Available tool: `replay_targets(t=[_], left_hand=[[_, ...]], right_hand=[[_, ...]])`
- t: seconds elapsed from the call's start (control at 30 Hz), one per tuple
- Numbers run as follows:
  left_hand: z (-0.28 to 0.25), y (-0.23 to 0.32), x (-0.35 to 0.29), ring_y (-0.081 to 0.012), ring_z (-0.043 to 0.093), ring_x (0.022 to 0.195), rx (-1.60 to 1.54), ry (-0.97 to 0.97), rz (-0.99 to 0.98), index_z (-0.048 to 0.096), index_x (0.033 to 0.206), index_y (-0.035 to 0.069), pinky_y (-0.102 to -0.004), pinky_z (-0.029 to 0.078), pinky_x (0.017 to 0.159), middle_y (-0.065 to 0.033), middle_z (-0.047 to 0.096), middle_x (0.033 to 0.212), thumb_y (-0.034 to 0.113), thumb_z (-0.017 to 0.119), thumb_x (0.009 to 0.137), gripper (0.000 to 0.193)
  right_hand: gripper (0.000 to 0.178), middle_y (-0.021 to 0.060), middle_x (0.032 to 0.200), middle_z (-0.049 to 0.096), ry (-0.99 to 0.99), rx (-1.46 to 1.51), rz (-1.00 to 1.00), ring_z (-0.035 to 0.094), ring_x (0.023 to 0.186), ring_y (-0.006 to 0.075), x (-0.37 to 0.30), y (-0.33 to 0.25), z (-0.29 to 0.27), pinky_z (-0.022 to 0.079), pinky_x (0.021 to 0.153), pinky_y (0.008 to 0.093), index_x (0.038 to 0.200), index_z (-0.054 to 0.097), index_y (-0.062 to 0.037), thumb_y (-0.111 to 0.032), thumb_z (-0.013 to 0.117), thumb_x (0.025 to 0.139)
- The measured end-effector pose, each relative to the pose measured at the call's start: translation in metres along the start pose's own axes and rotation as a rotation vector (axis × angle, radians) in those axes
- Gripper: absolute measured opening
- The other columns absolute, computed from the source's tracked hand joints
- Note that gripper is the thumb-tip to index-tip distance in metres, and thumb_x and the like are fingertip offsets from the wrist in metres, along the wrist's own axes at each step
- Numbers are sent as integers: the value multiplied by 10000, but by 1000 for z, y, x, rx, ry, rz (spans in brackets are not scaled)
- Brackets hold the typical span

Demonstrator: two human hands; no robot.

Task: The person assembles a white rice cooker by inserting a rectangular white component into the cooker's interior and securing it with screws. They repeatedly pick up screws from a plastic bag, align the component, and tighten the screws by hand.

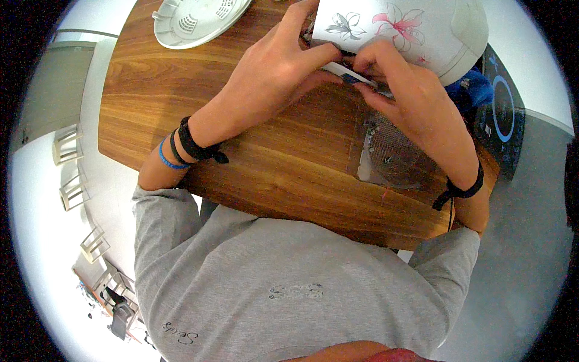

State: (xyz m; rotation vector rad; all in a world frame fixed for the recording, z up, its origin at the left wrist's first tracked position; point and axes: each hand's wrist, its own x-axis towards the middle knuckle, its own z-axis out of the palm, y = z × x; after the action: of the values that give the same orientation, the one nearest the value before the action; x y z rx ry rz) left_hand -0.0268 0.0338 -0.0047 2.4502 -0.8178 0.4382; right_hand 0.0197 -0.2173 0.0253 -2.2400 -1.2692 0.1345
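A white rounded appliance housing with printed grey and pink flowers lies at the top of the table, its lower edge toward me. My left hand is closed around that edge, thumb and fingers on either side of a narrow white strip. From the right, my right hand pinches at the same edge, beside a small dark piece. What its fingertips hold is mostly hidden. Below the right hand lies a see-through plastic piece with a fine dark mesh pattern.
A round white vented plastic cover rests at the far left of the wooden table. Right of the housing are a blue bundle and a black panel with a light-blue ring. Pale chairs stand beyond the left side.
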Motion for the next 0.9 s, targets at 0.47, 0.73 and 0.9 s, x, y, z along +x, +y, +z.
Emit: replay_targets(t=[0.47, 0.73, 0.9], left_hand=[[-1, 5, 1, -407, 628, 1186, 2, -20, -65, 700, 1108, -34, -419, 621, 879, -261, 509, 1351, 82, 775, 873, 273], [-9, 12, 6, -396, 639, 1112, -36, 20, -31, 678, 1135, -34, -425, 623, 825, -259, 517, 1307, 72, 791, 853, 321], [0, 1, 0, -414, 639, 1102, -92, 44, 22, 665, 1141, -49, -437, 620, 828, -276, 518, 1282, 51, 788, 848, 333]], right_hand=[[330, 149, 1065, 739, -78, -10, 84, 773, 1022, 333, 3, -2, 0, 622, 848, 400, 1196, 570, -79, -70, 778, 940], [313, 174, 1129, 751, -4, 72, 82, 765, 1034, 336, 2, -5, -6, 597, 871, 381, 1314, 621, -89, -88, 703, 1012], [217, 175, 1016, 753, 34, -11, 29, 773, 917, 321, 6, -3, -5, 598, 782, 378, 1233, 686, -73, -50, 671, 1018]])
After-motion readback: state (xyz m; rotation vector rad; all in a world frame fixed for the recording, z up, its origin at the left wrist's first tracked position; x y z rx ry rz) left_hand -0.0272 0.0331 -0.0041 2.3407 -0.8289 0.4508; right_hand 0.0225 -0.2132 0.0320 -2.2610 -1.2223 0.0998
